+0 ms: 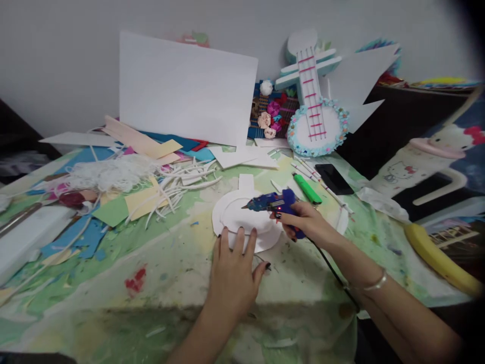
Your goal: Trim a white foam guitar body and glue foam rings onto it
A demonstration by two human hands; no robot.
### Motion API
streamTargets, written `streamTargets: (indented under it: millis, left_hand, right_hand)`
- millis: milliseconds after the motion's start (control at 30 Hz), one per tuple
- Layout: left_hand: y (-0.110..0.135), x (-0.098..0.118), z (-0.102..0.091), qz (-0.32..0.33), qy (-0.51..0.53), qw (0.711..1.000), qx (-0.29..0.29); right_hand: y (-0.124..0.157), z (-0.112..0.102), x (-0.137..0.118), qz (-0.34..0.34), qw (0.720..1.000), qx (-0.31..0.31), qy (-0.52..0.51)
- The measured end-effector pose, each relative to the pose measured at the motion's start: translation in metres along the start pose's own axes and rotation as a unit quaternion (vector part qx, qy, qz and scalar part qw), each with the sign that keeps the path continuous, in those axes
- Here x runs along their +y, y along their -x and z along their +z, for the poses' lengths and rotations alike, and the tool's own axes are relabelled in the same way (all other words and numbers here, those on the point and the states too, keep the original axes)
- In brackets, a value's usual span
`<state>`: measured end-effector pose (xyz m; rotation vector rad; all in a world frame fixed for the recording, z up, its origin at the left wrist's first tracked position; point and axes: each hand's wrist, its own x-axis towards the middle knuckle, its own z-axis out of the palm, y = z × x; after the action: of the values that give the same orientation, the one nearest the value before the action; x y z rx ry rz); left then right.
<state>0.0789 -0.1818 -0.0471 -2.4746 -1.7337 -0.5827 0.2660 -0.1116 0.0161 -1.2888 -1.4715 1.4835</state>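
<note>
My right hand [299, 220] is wrapped round the handle of a blue glue gun [278, 201], whose nozzle points left, above a white foam cutout [261, 245]. The cutout has a rounded body and a short tab at its far end, and a smaller white rounded piece [242, 215] lies on top. My left hand [237, 258] rests with fingers spread on the near edge of these white pieces. A thin dark cord runs from the glue gun under my right forearm. Whether the nozzle touches the white surface I cannot tell.
Foam strips [182, 182], white string [109, 172] and coloured paper scraps cover the left. Behind stand a white board [185, 86] and a decorated toy guitar [316, 111]. A green utility knife [306, 188], phone [333, 178], banana [439, 258] and tumbler [413, 162] lie right.
</note>
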Motion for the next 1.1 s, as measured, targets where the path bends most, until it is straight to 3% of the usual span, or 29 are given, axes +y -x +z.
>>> streamTargets:
  millis: [100,233,700,1100]
  left_hand:
    - [0.001,-0.001,-0.001,-0.003,0.007,1.000,0.002]
    - [0.004,-0.003,-0.001,-0.003,0.006,1.000,0.008]
    - [0.005,-0.005,-0.001,-0.015,0.014,1.000,-0.010]
    - [0.006,-0.005,0.002,0.003,-0.013,1.000,0.000]
  right_hand:
    - [-0.026,0.010,0.003,0.012,0.999,-0.050,0.006]
    - [-0.040,0.019,0.008,0.029,0.996,-0.080,0.033]
    - [-0.047,0.022,0.027,0.031,0.989,-0.118,0.082]
    - [-0.049,0.024,0.024,0.051,0.990,-0.121,0.041]
